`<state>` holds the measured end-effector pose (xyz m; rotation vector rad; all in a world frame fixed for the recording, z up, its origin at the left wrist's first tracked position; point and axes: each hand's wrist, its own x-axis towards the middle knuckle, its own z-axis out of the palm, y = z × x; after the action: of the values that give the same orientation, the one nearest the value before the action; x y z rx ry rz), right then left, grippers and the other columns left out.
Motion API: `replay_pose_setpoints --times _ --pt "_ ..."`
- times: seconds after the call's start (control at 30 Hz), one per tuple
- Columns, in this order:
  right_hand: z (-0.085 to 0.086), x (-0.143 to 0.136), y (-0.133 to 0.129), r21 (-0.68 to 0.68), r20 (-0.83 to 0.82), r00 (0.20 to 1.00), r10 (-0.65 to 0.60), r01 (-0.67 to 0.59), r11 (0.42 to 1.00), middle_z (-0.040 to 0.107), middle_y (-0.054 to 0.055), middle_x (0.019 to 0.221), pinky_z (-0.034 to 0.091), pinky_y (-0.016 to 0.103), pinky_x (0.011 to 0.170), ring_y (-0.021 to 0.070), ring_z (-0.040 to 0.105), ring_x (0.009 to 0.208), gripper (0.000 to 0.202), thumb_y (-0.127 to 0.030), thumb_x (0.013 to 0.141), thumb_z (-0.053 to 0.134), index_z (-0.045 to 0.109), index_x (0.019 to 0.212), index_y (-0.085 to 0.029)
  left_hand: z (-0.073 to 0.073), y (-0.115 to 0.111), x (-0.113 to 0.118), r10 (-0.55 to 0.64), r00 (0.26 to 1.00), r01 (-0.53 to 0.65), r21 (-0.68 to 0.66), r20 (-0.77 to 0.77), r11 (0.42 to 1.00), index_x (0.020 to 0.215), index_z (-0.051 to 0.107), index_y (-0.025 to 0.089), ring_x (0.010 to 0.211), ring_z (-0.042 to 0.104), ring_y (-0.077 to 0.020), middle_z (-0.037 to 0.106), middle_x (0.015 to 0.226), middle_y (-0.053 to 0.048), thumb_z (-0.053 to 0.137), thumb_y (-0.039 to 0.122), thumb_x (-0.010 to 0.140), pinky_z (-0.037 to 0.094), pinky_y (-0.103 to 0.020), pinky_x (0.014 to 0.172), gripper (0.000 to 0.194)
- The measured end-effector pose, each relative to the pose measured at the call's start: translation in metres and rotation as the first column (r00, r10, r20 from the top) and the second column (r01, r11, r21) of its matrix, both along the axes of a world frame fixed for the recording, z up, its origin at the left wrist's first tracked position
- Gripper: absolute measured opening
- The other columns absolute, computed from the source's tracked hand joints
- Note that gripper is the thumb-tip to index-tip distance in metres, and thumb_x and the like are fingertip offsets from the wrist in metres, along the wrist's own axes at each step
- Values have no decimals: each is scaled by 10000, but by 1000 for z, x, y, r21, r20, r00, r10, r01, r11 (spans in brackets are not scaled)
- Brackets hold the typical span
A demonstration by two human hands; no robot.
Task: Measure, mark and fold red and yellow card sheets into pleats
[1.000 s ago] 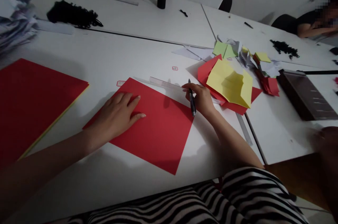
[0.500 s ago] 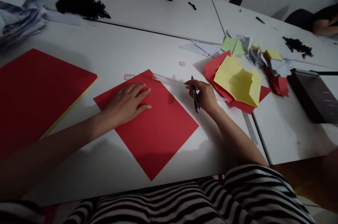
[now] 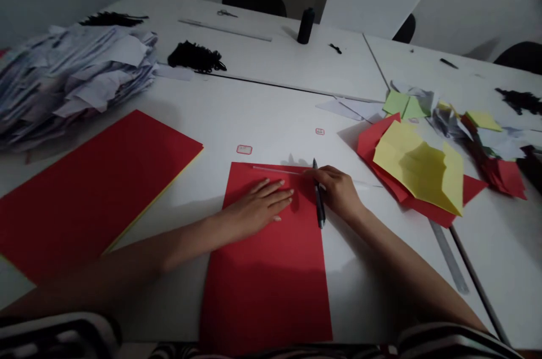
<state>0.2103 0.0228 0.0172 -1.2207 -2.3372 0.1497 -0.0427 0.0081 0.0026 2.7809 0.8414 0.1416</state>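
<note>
We should steady the red sheet (image 3: 266,280) beneath our spread left fingers (image 3: 280,197), right fingers (image 3: 325,177) clamped on pen (image 3: 319,204) and ruler (image 3: 275,170).

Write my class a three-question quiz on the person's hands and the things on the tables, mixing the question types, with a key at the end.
1. Which of the person's hands holds the pen?
2. True or false: the dark bottle on the far table is lying on its side.
3. Fill in the colour: the left hand lies spread on a ____ sheet.

Key
1. The right hand.
2. False; the dark bottle stands upright.
3. Red.
</note>
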Motion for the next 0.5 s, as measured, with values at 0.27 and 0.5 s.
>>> replay_pose_setpoints --times 0.27,0.5 --pt "-9 -34 10 96 67 991 114 -120 988 720 96 971 527 351 767 231 630 942 302 -67 857 530 623 1125 -169 4 -16 -7 75 977 -74 -15 199 997 1301 474 187 1223 456 -230 513 1316 -93 449 151 951 446 -401 1009 353" --pt "-21 -36 12 52 44 986 164 -166 985 671 61 1190 522 425 875 239 577 1127 353 -76 899 505 584 1200 -243 4 -12 -14 217 938 -243 67 272 968 1177 521 145 1018 557 -239 573 1121 -121 435 205 951 510 -411 887 249"
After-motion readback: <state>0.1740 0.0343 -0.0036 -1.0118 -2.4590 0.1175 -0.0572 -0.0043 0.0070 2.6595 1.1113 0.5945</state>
